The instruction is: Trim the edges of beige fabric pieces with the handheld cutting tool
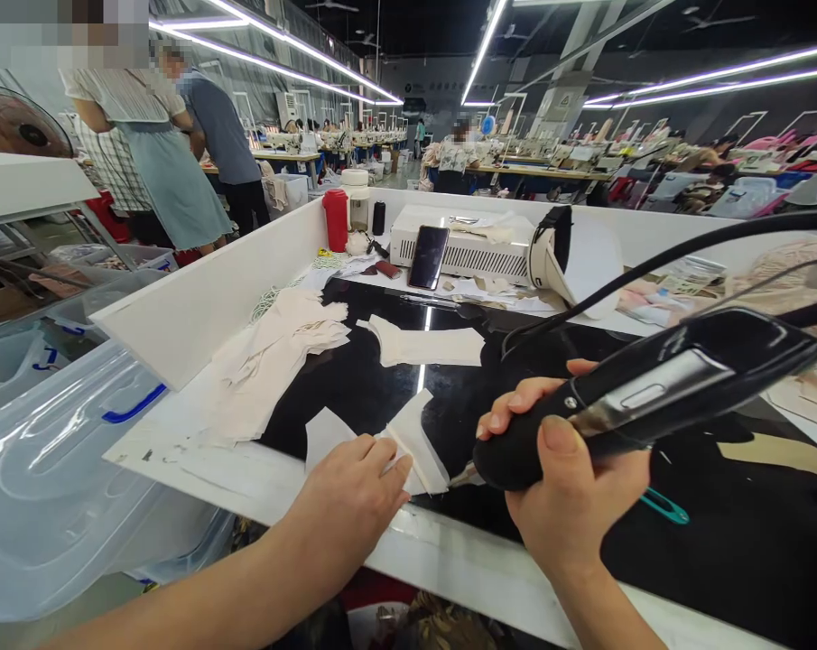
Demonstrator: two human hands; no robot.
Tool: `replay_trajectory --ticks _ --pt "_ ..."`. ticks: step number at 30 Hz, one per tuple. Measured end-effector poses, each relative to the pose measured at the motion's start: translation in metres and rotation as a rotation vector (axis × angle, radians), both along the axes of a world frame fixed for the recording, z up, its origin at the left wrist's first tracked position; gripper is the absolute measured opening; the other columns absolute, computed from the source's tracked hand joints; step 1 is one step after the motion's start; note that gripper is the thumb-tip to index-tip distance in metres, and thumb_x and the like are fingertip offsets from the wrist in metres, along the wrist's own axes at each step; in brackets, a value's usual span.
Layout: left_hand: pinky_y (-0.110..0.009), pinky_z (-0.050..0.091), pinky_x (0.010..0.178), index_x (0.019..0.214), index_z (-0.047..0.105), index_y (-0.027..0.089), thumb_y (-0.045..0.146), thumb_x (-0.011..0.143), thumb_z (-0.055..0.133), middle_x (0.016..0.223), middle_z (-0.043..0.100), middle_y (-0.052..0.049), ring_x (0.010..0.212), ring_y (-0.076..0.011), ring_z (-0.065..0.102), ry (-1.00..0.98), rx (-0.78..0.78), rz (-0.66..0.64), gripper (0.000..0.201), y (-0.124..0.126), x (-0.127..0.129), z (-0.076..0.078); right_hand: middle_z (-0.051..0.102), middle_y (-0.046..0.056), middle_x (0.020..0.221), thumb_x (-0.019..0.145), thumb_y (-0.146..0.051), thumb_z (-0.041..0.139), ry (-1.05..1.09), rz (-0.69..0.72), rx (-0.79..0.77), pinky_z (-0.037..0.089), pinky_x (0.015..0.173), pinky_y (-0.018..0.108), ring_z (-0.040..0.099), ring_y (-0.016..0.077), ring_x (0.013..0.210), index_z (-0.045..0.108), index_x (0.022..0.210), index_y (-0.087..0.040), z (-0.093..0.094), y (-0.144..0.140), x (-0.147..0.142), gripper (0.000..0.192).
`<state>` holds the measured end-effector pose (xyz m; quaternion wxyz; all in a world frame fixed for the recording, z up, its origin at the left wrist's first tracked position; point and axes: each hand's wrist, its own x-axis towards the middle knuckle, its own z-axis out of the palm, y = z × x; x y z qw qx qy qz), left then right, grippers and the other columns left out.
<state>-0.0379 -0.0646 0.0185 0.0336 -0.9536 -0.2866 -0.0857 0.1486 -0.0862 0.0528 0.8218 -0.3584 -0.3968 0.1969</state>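
The work in hand stands partway along on a single cloth piece (418,442), which lies on the black tabletop (739,569) at the lower centre of the frame. The left hand (357,487) rests on this piece, its fingers drawn together and pressing down; whether they also pinch the cloth cannot be told, as the undersides are hidden. The fingers of the right hand (574,474) are wrapped around a black handheld tool (625,406), whose narrow tip points at the lower right corner of the piece; contact between tip and cloth cannot be confirmed. A raised band runs across the piece beside the left fingers. This suggests a portion already formed, though whether it is fixed along its full length is not evident. One separate piece (431,346) lies flat at the centre of the frame, apart from both hands. A loose pile of pale cloth (273,366) occupies the left of the tabletop. Neither bears a mark telling finished from waiting, so the overall count remains undetermined. In judgement, the piece under the hands is incomplete: hand and tool are both engaged at it.
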Motion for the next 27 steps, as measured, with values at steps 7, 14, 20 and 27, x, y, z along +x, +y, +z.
replay_trajectory --ticks 7,14,20,27 --pt "-0.036 0.049 0.059 0.09 0.06 0.017 0.016 0.098 0.063 0.08 0.059 -0.003 0.07 -0.0233 0.058 -0.053 0.187 0.024 0.008 -0.005 0.001 -0.001 0.067 -0.004 0.082 0.083 -0.032 0.083 -0.017 0.034 -0.013 0.056 0.053 0.033 0.064 0.0157 0.059 0.056 0.12 -0.025 -0.005 -0.002 0.0 0.046" --pt "-0.033 0.054 0.07 0.093 0.062 0.012 0.003 0.097 0.054 0.087 0.061 -0.005 0.08 -0.0211 0.06 -0.199 0.112 -0.294 0.013 -0.009 0.016 0.002 0.066 -0.004 0.082 0.083 -0.033 0.083 -0.021 0.023 -0.024 0.057 0.054 0.035 0.064 0.0161 0.059 0.056 0.119 -0.025 -0.005 -0.002 -0.001 0.046" --pt "-0.031 0.058 0.086 0.107 0.064 0.007 0.002 0.102 0.046 0.097 0.066 -0.009 0.096 -0.0206 0.064 -0.227 0.042 -0.408 0.019 0.002 0.019 -0.005 0.066 -0.004 0.084 0.085 -0.031 0.081 -0.03 0.04 -0.022 0.056 0.053 0.033 0.064 0.0156 0.06 0.056 0.121 -0.026 -0.006 -0.004 -0.001 0.045" --pt "-0.035 0.056 0.101 0.121 0.062 0.009 0.009 0.106 0.047 0.112 0.07 -0.01 0.11 -0.0208 0.065 -0.271 0.016 -0.353 0.021 0.012 0.011 -0.017 0.065 -0.004 0.084 0.085 -0.031 0.08 -0.037 0.042 -0.026 0.056 0.054 0.034 0.064 0.0155 0.06 0.056 0.121 -0.026 -0.005 -0.004 -0.002 0.044"
